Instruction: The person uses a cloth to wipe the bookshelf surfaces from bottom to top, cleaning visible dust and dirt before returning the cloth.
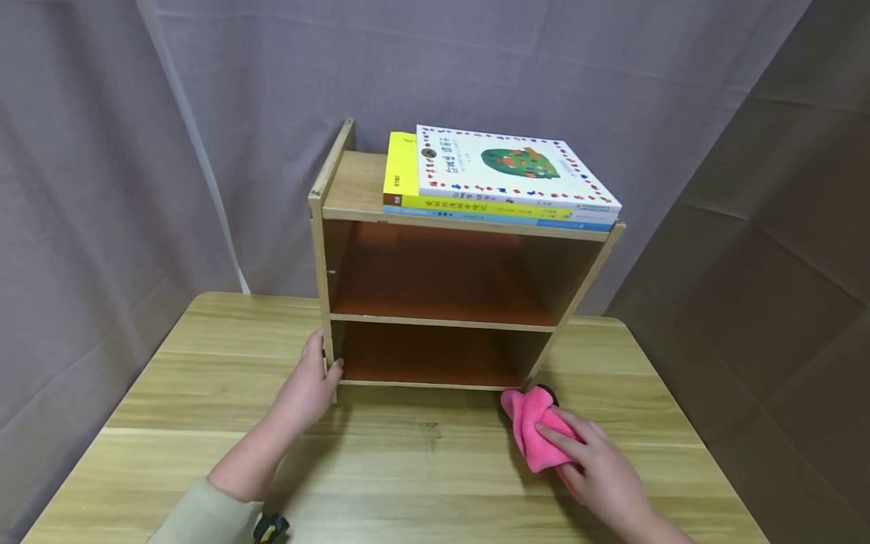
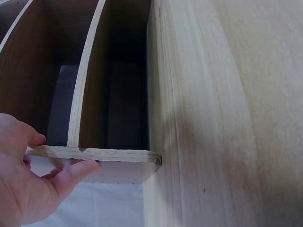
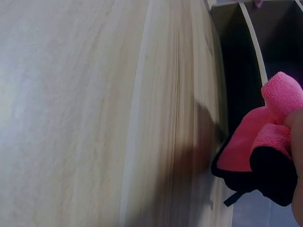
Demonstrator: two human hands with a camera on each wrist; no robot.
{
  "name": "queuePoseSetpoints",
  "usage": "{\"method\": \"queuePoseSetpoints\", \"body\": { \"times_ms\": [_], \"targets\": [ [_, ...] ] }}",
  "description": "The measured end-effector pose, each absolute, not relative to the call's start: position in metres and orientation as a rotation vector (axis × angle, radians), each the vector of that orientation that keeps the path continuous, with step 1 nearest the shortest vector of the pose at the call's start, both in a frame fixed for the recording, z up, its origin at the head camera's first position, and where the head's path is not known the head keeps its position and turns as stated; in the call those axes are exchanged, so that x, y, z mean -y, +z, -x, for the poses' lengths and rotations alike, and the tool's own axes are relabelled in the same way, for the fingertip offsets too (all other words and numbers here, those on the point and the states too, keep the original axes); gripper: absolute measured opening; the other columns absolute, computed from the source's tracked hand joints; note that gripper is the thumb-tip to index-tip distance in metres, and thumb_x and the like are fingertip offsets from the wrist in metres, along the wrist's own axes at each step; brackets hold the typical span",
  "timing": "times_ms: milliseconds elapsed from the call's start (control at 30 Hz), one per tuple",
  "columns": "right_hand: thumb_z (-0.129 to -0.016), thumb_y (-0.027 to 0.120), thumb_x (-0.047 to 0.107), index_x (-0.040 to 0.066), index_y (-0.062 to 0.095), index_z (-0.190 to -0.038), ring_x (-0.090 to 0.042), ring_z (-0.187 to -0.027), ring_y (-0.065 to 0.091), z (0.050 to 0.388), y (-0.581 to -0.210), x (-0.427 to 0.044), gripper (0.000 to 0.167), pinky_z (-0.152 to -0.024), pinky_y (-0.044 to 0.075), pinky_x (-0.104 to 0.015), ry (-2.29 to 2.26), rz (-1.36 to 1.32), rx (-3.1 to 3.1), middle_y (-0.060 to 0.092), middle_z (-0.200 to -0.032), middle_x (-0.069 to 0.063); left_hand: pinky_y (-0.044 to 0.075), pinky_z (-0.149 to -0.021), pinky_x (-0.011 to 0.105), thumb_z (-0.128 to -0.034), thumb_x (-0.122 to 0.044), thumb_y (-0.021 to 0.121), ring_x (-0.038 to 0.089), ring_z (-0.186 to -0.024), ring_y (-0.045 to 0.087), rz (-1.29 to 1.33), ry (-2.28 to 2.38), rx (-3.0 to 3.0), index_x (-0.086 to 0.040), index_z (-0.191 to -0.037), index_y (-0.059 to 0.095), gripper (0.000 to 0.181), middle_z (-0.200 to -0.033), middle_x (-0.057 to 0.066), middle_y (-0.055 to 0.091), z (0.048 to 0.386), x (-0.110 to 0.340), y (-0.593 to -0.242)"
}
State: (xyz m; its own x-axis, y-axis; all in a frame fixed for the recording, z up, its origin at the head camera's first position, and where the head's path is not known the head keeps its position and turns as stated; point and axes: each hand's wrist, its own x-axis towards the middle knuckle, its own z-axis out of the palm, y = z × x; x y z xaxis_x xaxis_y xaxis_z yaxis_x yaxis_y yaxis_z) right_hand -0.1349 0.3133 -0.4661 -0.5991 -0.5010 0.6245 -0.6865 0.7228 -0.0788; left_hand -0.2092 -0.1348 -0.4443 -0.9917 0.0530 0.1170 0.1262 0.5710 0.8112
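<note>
A small wooden shelf (image 1: 445, 323) stands on the table, its open front facing me. My left hand (image 1: 314, 384) grips the lower part of its left side panel. In the left wrist view, one digit of that hand (image 2: 28, 175) reaches over the panel's edge while others lie along the outer face. A pink cloth (image 1: 537, 434) with black edging (image 3: 236, 176) is bunched in my right hand (image 1: 601, 468). That hand holds the cloth against the lower right corner of the shelf. Part of the right hand is cut off in its own wrist view.
Several books (image 1: 503, 177) lie stacked on the shelf's top, a white one uppermost over yellow and blue. Light wood table (image 1: 421, 491) extends in front and to both sides, with a dark smudge near its middle. Grey curtains (image 1: 272, 75) hang behind and beside it.
</note>
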Motion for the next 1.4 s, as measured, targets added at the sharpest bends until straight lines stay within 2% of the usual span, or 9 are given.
{"method": "queuePoseSetpoints", "body": {
  "times_ms": [200, 267, 400, 433, 533, 667, 967, 1200, 1400],
  "targets": [
    [-0.099, 0.047, 0.034, 0.021, 0.072, -0.122, -0.034, -0.109, 0.056, 0.130, -0.468, -0.327, 0.037, -0.105, 0.021, -0.006, 0.433, -0.816, 2.360, 0.060, -0.133, -0.010, 0.027, -0.111, 0.061, -0.1038, -0.020, 0.046, 0.045, -0.139, 0.032, 0.149, -1.410, 2.727, -0.008, -0.157, 0.006, 0.068, -0.161, 0.023, 0.014, 0.210, 0.134, -0.442],
    [-0.102, 0.039, 0.044, 0.021, 0.072, -0.121, -0.034, -0.109, 0.056, 0.128, -0.468, -0.331, 0.045, -0.105, 0.020, -0.005, 0.425, -0.776, 2.369, 0.060, -0.132, -0.010, 0.027, -0.111, 0.061, -0.1039, -0.020, 0.046, 0.045, -0.139, 0.031, 0.155, -1.416, 2.727, -0.008, -0.157, 0.006, 0.068, -0.161, 0.023, 0.014, 0.209, 0.134, -0.442],
    [-0.102, 0.035, 0.050, 0.019, 0.073, -0.120, -0.037, -0.107, 0.055, 0.126, -0.469, -0.336, 0.052, -0.105, 0.019, -0.005, 0.431, -0.729, 2.371, 0.060, -0.130, -0.014, 0.026, -0.111, 0.060, -0.1040, -0.020, 0.046, 0.045, -0.140, 0.030, 0.153, -1.432, 2.734, -0.008, -0.157, 0.005, 0.068, -0.161, 0.023, 0.014, 0.208, 0.133, -0.441],
    [-0.102, 0.038, 0.049, 0.018, 0.073, -0.121, -0.037, -0.107, 0.055, 0.126, -0.469, -0.337, 0.050, -0.105, 0.019, -0.005, 0.437, -0.721, 2.376, 0.060, -0.130, -0.014, 0.027, -0.111, 0.060, -0.1041, -0.020, 0.046, 0.044, -0.140, 0.030, 0.154, -1.434, 2.733, -0.008, -0.157, 0.005, 0.068, -0.161, 0.024, 0.014, 0.208, 0.134, -0.441],
    [-0.094, 0.066, 0.028, 0.018, 0.072, -0.122, -0.038, -0.109, 0.055, 0.126, -0.468, -0.339, 0.030, -0.104, 0.018, -0.004, 0.459, -0.674, 2.404, 0.059, -0.131, -0.014, 0.030, -0.110, 0.060, -0.1039, -0.019, 0.046, 0.044, -0.139, 0.033, 0.162, -1.414, 2.728, -0.008, -0.156, 0.007, 0.066, -0.159, 0.025, 0.017, 0.208, 0.134, -0.442],
    [-0.067, 0.080, -0.006, 0.019, 0.071, -0.125, -0.037, -0.112, 0.054, 0.125, -0.467, -0.337, 0.064, -0.101, 0.017, -0.001, 0.497, -0.564, 2.455, 0.058, -0.132, -0.014, 0.031, -0.110, 0.060, -0.1037, -0.018, 0.046, 0.044, -0.137, 0.036, 0.174, -1.385, 2.722, -0.007, -0.155, 0.010, 0.064, -0.157, 0.026, 0.021, 0.208, 0.135, -0.442],
    [-0.074, 0.077, -0.007, 0.020, 0.067, -0.129, -0.039, -0.119, 0.055, 0.132, -0.467, -0.326, 0.062, -0.098, 0.017, 0.000, 0.606, -0.393, 2.533, 0.055, -0.138, -0.013, 0.031, -0.110, 0.059, -0.1039, -0.018, 0.046, 0.044, -0.137, 0.035, 0.171, -1.386, 2.735, -0.006, -0.155, 0.010, 0.063, -0.156, 0.027, 0.022, 0.208, 0.133, -0.442],
    [-0.078, 0.070, -0.010, 0.009, 0.065, -0.131, -0.040, -0.120, 0.053, 0.144, -0.467, -0.317, 0.057, -0.091, 0.025, 0.001, 0.768, -0.325, 2.494, 0.053, -0.138, -0.017, 0.033, -0.109, 0.059, -0.1037, -0.017, 0.046, 0.044, -0.135, 0.038, 0.170, -1.393, 2.725, -0.007, -0.154, 0.012, 0.061, -0.155, 0.026, 0.025, 0.208, 0.132, -0.441],
    [-0.080, 0.067, -0.009, 0.007, 0.063, -0.133, -0.037, -0.121, 0.052, 0.152, -0.469, -0.309, 0.056, -0.090, 0.027, -0.001, 0.850, -0.291, 2.482, 0.052, -0.138, -0.017, 0.034, -0.108, 0.059, -0.1034, -0.016, 0.046, 0.044, -0.134, 0.040, 0.172, -1.392, 2.714, -0.006, -0.153, 0.014, 0.060, -0.154, 0.027, 0.026, 0.209, 0.132, -0.441]
  ]
}}
